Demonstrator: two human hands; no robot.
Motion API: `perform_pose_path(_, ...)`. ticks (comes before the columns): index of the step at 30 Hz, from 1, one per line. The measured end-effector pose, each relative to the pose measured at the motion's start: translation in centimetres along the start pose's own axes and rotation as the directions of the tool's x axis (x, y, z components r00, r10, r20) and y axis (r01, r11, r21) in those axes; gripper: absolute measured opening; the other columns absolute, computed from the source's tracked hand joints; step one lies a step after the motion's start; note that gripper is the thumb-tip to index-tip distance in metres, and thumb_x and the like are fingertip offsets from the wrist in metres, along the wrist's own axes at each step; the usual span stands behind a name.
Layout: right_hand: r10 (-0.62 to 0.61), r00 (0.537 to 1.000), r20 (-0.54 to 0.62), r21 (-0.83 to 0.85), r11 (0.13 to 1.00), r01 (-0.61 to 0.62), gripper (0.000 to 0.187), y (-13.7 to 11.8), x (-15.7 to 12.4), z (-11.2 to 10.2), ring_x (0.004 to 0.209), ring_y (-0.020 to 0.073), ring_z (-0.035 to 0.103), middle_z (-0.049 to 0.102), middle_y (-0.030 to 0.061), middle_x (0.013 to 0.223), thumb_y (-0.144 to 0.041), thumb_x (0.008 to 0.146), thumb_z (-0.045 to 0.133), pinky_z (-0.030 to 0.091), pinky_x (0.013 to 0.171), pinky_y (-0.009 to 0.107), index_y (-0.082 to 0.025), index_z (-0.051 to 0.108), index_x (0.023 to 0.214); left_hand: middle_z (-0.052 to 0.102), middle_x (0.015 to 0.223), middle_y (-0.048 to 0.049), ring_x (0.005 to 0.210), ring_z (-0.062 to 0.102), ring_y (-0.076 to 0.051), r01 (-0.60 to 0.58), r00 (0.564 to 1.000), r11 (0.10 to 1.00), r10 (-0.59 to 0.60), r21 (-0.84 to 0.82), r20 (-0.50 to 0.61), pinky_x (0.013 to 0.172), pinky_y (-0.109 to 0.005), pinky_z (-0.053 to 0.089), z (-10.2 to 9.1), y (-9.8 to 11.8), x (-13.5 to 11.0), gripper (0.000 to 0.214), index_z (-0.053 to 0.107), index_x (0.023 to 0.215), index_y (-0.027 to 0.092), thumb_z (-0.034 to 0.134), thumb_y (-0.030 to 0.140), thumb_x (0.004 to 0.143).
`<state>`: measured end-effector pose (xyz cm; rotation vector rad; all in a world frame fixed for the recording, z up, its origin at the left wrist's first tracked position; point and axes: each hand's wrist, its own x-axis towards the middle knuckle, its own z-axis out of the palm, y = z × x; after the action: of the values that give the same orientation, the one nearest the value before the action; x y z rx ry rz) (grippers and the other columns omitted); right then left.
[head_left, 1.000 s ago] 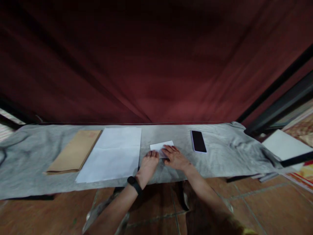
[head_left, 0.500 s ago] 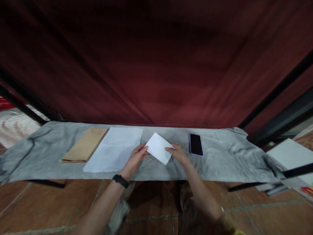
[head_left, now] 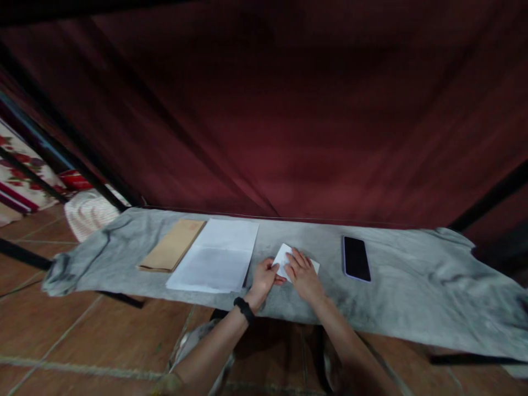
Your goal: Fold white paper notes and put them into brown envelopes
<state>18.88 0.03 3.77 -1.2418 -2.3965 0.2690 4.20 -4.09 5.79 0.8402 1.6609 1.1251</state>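
A small folded white paper (head_left: 284,256) lies on the grey cloth (head_left: 412,291) that covers the low table. My right hand (head_left: 304,276) rests flat on top of it, fingers stretched out. My left hand (head_left: 264,278), with a black band on the wrist, pinches the paper's near left edge between thumb and fingers. Most of the paper is hidden under my hands.
Left of my hands lie a stack of white sheets (head_left: 218,255) and a brown envelope (head_left: 172,246). A dark phone (head_left: 355,258) lies face up to the right. A dark red curtain (head_left: 264,121) hangs behind the table. Tiled floor (head_left: 82,335) runs in front.
Half a second ago both hands held the paper up, tilted above the cloth; now it lies on the cloth under my hands. The view has shifted to the left.
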Motion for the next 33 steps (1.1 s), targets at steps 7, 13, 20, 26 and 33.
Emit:
perform_pose_path(7, 0.016, 0.989, 0.15, -0.179, 0.984, 0.011, 0.053, 0.5, -1.5, 1.7, 0.149, 0.0319, 0.03, 0.032, 0.0069, 0.163, -0.046, 0.105, 0.032, 0.014, 0.122, 0.061, -0.027, 0.039, 0.154, 0.073, 0.084, -0.0058, 0.083, 0.072, -0.021, -0.255, 0.96, 0.774, 0.274, 0.58, 0.056, 0.082, -0.036, 0.057, -2.4, 1.4, -3.9, 0.018, 0.068, 0.103, 0.02, 0.054, 0.021, 0.091)
perform_pose_path(13, 0.056, 0.985, 0.164, -0.219, 0.976, -0.019, 0.055, 0.5, -1.4, 1.7, 0.149, 0.0325, 0.03, 0.031, 0.005, 0.163, -0.051, 0.105, 0.03, 0.009, 0.12, 0.065, -0.03, 0.037, 0.155, 0.048, 0.151, -0.0181, 0.147, 0.033, -0.034, -0.276, 0.67, 0.151, 0.738, 0.949, 0.077, 0.118, -0.055, 0.028, -9.4, 6.2, -2.1, 0.044, 0.055, 0.139, 0.016, 0.042, 0.028, 0.099)
perform_pose_path(20, 0.035, 0.992, 0.119, -0.249, 0.969, -0.005, 0.052, 1.0, -1.7, 2.9, 0.147, 0.0319, 0.034, 0.034, 0.0051, 0.162, -0.046, 0.104, 0.033, 0.015, 0.12, 0.065, -0.03, 0.042, 0.152, 0.044, 0.156, -0.0127, 0.144, 0.039, -0.034, -0.115, 0.952, 0.124, 0.296, 0.986, 0.074, 0.112, -0.059, 0.033, -17.6, 3.5, 8.5, 0.055, 0.045, 0.148, 0.026, 0.038, 0.049, 0.1)
perform_pose_path(26, 0.024, 0.995, 0.101, -0.257, 0.966, 0.003, 0.052, 1.3, -1.8, 3.4, 0.147, 0.0317, 0.034, 0.036, 0.0057, 0.161, -0.046, 0.104, 0.032, 0.017, 0.119, 0.065, -0.03, 0.043, 0.152, 0.059, 0.14, -0.0134, 0.126, 0.055, -0.028, -0.139, 0.93, 0.037, 0.348, 0.99, 0.117, 0.101, -0.044, 0.045, -18.4, 2.5, 10.4, 0.047, 0.053, 0.14, 0.021, 0.042, 0.043, 0.1)
perform_pose_path(33, -0.016, 0.996, 0.083, -0.274, 0.961, 0.038, 0.052, 1.5, -1.9, 3.2, 0.146, 0.0305, 0.036, 0.037, 0.0051, 0.161, -0.047, 0.104, 0.031, 0.022, 0.119, 0.063, -0.03, 0.044, 0.151, 0.069, 0.11, -0.0235, 0.111, 0.062, -0.031, -0.121, 0.937, 0.004, 0.329, 0.993, 0.112, 0.088, -0.04, 0.05, -17.5, 4.0, 13.0, 0.037, 0.068, 0.112, 0.007, 0.042, 0.03, 0.1)
